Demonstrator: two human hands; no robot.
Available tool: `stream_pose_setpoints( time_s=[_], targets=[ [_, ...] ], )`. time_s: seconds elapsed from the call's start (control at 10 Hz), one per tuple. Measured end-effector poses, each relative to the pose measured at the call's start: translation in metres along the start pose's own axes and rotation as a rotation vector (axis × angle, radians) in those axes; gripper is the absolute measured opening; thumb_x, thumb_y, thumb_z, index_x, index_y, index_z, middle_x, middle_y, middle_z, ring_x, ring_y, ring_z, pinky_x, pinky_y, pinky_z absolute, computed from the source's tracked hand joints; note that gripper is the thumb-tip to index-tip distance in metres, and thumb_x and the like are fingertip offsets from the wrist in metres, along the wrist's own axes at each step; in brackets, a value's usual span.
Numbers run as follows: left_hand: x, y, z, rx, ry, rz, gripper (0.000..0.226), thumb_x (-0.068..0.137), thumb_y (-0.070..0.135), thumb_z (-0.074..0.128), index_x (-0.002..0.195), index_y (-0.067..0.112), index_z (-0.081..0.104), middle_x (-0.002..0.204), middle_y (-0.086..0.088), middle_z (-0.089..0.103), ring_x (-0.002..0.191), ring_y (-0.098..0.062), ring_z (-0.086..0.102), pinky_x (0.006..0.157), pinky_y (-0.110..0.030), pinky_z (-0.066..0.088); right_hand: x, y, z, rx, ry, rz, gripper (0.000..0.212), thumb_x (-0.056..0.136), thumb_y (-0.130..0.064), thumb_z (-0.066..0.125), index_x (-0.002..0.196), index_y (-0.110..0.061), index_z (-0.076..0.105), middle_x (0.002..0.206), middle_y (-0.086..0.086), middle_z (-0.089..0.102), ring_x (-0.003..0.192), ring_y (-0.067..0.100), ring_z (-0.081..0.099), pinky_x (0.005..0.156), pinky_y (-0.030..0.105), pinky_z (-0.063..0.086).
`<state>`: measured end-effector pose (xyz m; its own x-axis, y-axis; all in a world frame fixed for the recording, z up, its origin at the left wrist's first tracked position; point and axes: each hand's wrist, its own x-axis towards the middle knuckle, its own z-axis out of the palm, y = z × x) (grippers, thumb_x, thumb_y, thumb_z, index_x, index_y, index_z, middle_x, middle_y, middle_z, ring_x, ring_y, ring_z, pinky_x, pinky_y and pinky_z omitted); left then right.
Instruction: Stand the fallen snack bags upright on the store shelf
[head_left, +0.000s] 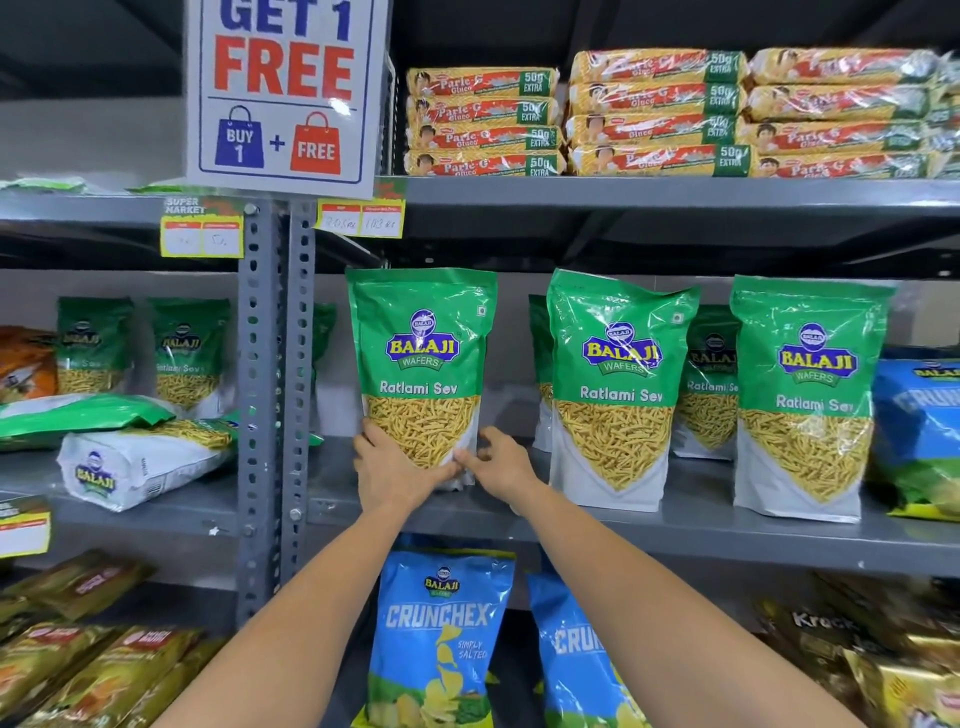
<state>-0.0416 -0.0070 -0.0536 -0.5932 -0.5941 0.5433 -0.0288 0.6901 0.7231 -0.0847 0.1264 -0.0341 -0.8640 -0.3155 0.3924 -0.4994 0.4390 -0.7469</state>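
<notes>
A green Ratlami Sev bag (422, 343) stands upright on the grey middle shelf (691, 519). My left hand (387, 467) grips its lower left corner and my right hand (501, 460) pinches its lower right edge. Two more green bags (618, 384) (810, 395) stand upright to the right, with others behind them. In the left bay, two bags lie fallen on their sides: a white-bottomed one (140, 465) in front and a green one (78, 415) behind it.
Grey perforated uprights (275, 364) split the two bays. A promo sign (285, 88) hangs above. Biscuit packs (675, 114) fill the top shelf. Blue Crunchex bags (441, 639) stand on the lower shelf, and a blue bag (919, 426) sits at far right.
</notes>
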Motion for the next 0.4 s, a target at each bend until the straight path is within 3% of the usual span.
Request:
stream_pose_setpoints(
  time_s=[0.1,0.2,0.3,0.4],
  targets=[
    [-0.006,0.002,-0.005,0.038,-0.007,-0.009,0.146,0.044,0.068,0.081,0.147,0.007,-0.002,0.147,-0.02,0.02,0.129,-0.044,0.035,0.102,-0.052,0.039,-0.005,0.001,-0.004,-0.057,-0.032,0.028,0.062,0.089,-0.04,0.06,0.137,-0.005,0.04,0.123,0.015,0.061,0.112,0.028,0.058,0.091,0.035,0.045],
    [-0.013,0.002,-0.012,0.102,-0.007,0.02,0.151,0.04,0.077,0.075,0.149,0.01,-0.007,0.155,-0.019,0.01,0.136,-0.043,0.027,0.11,-0.054,0.031,-0.015,-0.001,-0.015,-0.104,-0.045,0.011,0.058,0.09,-0.042,0.057,0.133,-0.005,0.043,0.118,0.014,0.062,0.108,0.027,0.059,0.082,0.031,0.045],
    [-0.016,0.007,-0.019,0.113,0.08,0.126,0.141,0.051,0.076,0.071,0.15,0.009,-0.005,0.156,-0.023,0.009,0.142,-0.041,0.018,0.115,-0.054,0.019,-0.025,-0.006,-0.034,-0.241,0.056,-0.152,0.046,0.091,-0.038,0.057,0.12,-0.003,0.052,0.109,0.016,0.066,0.102,0.03,0.062,0.082,0.034,0.049],
    [-0.021,0.025,-0.025,0.22,0.189,0.345,0.123,0.068,0.075,0.058,0.151,0.009,-0.004,0.158,-0.021,0.006,0.146,-0.036,0.009,0.117,-0.053,0.009,-0.036,-0.013,-0.065,-0.494,0.237,-0.355,0.043,0.092,-0.041,0.052,0.118,-0.007,0.054,0.116,0.013,0.062,0.108,0.03,0.057,0.089,0.041,0.049]
  ],
)
